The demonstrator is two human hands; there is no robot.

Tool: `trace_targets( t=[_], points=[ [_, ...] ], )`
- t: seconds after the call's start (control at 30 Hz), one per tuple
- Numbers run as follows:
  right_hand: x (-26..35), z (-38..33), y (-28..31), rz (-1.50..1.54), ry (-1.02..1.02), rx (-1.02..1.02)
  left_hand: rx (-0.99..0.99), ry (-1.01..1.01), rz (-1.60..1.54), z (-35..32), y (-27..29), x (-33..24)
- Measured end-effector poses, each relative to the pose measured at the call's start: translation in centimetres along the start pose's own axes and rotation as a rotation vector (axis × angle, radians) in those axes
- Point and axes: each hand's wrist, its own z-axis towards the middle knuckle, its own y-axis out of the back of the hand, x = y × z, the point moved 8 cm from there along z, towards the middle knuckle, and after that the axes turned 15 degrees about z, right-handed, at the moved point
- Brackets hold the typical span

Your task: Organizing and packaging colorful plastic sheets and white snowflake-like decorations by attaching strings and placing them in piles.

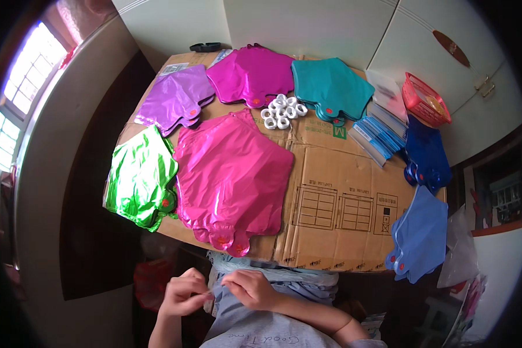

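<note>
Close to my body, below the near edge of the cardboard, both hands are closed and face each other. A small, thin, see-through strip (pixel 216 287) runs between them, too small to make out its kind. My left hand (pixel 185 293) pinches one end between thumb and fingers. The other end goes into the curled fingers of my right hand (pixel 250 289), which partly hide it. Nearest to the hands on the cardboard lies a stack of flat pink foil balloons (pixel 232 168), its round-ended tabs toward me.
The cardboard sheet (pixel 313 168) bears more flat foil balloons: green (pixel 142 177), lilac (pixel 177 98), magenta (pixel 249 75), teal (pixel 330 87), dark blue (pixel 426 152) and light blue (pixel 420 235). Several white rolls (pixel 282 123) sit mid-back, blue-and-white packets (pixel 380 136) and a red basket (pixel 412 90) at right.
</note>
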Motion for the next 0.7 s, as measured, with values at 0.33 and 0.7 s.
trace_targets(
  t=[0.33,0.7],
  points=[
    [-1.6,0.4,-0.6,-0.072,-0.01,0.024,0.146,0.124,0.279,-0.1,-0.7,1.4],
    [-3.9,0.1,-1.6,-0.305,0.046,0.164,0.115,0.204,-0.075,-1.1,-0.1,3.6]
  ],
)
